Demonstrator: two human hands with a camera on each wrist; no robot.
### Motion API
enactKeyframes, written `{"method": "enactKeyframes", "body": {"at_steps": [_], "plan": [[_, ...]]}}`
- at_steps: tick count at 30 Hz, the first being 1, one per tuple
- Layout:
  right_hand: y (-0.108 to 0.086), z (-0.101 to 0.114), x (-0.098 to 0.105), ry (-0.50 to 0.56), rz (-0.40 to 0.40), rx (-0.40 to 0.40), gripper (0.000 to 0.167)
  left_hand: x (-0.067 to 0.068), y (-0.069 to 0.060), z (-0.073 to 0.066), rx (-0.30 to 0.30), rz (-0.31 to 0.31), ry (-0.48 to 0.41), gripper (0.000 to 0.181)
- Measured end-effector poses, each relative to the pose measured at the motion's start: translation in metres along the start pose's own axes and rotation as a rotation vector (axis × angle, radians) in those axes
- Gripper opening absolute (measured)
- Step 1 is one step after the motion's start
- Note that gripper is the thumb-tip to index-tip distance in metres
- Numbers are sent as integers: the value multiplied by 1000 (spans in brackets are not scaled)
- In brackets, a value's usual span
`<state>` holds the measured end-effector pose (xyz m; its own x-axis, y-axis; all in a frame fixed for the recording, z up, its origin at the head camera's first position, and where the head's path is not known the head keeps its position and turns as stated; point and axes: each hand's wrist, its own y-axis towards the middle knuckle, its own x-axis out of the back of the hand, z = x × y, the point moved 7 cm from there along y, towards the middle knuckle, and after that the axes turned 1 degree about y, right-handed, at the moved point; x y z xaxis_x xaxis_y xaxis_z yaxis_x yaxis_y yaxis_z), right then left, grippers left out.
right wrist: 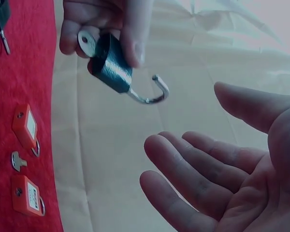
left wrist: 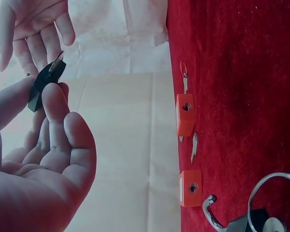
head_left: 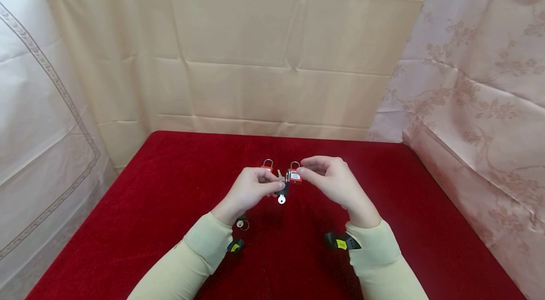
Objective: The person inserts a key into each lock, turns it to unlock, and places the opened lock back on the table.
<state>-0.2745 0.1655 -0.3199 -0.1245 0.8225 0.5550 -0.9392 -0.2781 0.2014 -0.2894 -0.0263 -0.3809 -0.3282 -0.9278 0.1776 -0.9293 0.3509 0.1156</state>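
Note:
Between thumb and fingers, my left hand (head_left: pixel 251 189) pinches a dark padlock (right wrist: pixel 113 67) held up above the table. Its silver shackle (right wrist: pixel 150 96) is swung open, and a round-headed key (right wrist: pixel 87 44) sticks out of its body. My right hand (right wrist: pixel 208 188) is close by with fingers spread and apart from the padlock, holding nothing. Beyond the hands, a red padlock (head_left: pixel 295 175) and a second red padlock (head_left: pixel 267 168) lie on the red cloth, the latter partly hidden by my left hand. A loose key (right wrist: pixel 18 161) lies between them.
Another dark padlock (left wrist: pixel 239 224) with an open shackle, key and ring lies beside my left forearm. Red cloth (head_left: pixel 170 186) covers the table. A beige curtain (head_left: pixel 255 54) hangs behind it, and a patterned curtain (head_left: pixel 481 77) runs along the right side.

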Motion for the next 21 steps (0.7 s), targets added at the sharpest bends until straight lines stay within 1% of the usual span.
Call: {"method": "enactKeyframes", "body": {"at_steps": [5,6,12,13,18,21], "plan": [[2,2,-11,16,25,0,34,1,1,4,-4,-20,46,8],[2,1,-13,20,27,1,33,1,-1,-1,-9,-27,58,8],[6,-4,-22,41,45,26,23,-1,-2,-4,-42,-36,109,8],[7,-4,-23,49,54,30,22,-1,1,1,-43,-31,111,8],[9,-6,-28,84,88,44,21,-2,1,1,-43,-22,100,7],[10,-6,-29,98,93,51,21,-1,0,1,-39,-26,91,7]]}}
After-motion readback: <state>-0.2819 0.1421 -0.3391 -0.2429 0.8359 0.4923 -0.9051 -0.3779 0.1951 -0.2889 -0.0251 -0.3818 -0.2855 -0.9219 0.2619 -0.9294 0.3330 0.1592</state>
